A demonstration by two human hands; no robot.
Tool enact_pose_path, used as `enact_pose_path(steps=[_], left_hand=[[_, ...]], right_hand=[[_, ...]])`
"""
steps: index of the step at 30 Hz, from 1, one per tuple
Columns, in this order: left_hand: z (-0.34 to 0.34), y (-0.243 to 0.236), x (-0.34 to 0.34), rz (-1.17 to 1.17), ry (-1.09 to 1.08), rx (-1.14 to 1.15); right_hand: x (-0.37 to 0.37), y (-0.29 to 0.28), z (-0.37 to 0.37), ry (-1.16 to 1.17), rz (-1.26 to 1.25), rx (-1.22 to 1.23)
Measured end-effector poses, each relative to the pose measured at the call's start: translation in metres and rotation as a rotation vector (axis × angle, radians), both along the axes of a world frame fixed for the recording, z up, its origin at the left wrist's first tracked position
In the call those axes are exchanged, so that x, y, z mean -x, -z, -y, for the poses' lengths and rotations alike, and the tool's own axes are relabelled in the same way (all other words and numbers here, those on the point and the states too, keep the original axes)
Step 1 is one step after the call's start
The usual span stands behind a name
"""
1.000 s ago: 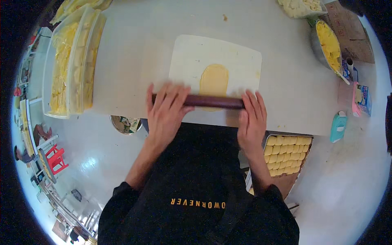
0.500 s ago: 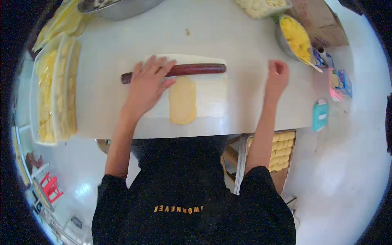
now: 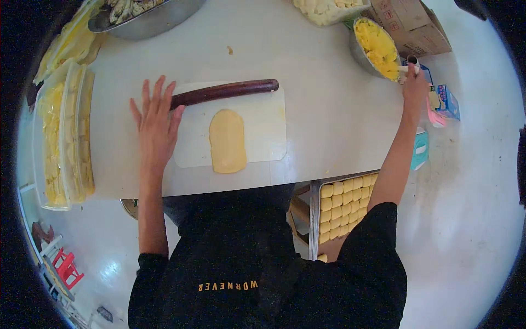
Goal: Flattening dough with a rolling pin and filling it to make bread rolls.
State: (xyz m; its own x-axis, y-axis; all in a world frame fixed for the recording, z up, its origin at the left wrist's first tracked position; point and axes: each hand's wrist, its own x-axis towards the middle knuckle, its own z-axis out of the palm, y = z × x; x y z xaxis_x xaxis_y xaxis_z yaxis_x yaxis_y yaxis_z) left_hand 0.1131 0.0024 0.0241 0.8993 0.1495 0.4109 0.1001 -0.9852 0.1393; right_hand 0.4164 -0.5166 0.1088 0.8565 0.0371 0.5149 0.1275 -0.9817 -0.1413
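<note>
A flat oval sheet of yellow dough (image 3: 228,141) lies on a thin white mat (image 3: 267,129), its lower end over the mat's near edge. Behind it, a dark brown rolling pin (image 3: 230,90) rests slightly slanted. My left hand (image 3: 155,123) is open, fingers spread, at the pin's left end, which it partly hides. My right hand (image 3: 416,85) reaches far right, its fingers closed around the white handle of a utensil (image 3: 405,69). That handle sits at the rim of a metal bowl (image 3: 359,56) filled with yellow paste (image 3: 377,45); its working end cannot be made out.
Plastic tubs (image 3: 64,186) of yellow pieces stand at the left. A large metal basin (image 3: 148,24) is at the back left. A cardboard box (image 3: 408,24) stands beyond the bowl. Below the table's edge, a tray (image 3: 314,219) holds rows of dough pieces.
My left hand has slid left off the pin's middle and spread its fingers. My right hand has moved right to the bowl and closed on the white handle. The view has shifted slightly.
</note>
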Motion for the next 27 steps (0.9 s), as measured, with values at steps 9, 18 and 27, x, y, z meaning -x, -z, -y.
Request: enact_pose_path(steps=[9,18,27], left_hand=[[0.016,0.017,0.117,0.018,-0.203,0.341],[0.024,0.027,0.121,0.011,-0.310,0.163],[0.024,0.029,0.121,0.079,-0.310,0.206]], right_hand=[[0.068,0.005,-0.003,-0.007,-0.021,-1.136],[0.228,0.084,-0.142,-0.365,-0.736,-1.106],[0.267,0.067,-0.215,-0.577,-0.618,-0.590]])
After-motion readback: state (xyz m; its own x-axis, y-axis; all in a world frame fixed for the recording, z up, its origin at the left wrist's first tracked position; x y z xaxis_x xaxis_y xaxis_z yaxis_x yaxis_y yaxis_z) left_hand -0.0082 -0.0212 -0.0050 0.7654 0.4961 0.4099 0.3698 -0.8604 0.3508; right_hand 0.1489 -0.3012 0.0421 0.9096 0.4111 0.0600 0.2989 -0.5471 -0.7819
